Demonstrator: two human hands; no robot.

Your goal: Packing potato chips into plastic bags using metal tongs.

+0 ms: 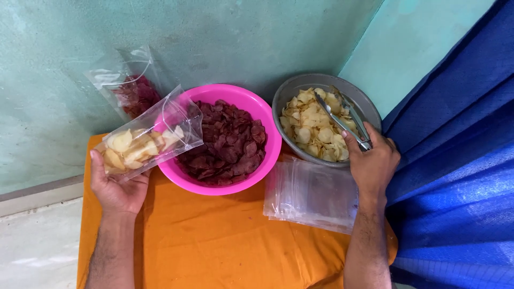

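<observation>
My left hand (115,184) holds a clear plastic bag (147,136) partly filled with pale yellow chips, its open mouth pointing toward the pink bowl (270,147) of dark red chips. My right hand (372,160) grips metal tongs (342,118) whose tips rest among the pale chips in the grey metal bowl (292,88). Both bowls stand side by side on an orange cloth (214,241).
A stack of empty clear bags (310,195) lies on the orange cloth under my right wrist. A sealed bag of dark red chips (134,91) leans against the green wall behind. A blue curtain (460,160) hangs at the right. Pale floor (37,246) shows at the left.
</observation>
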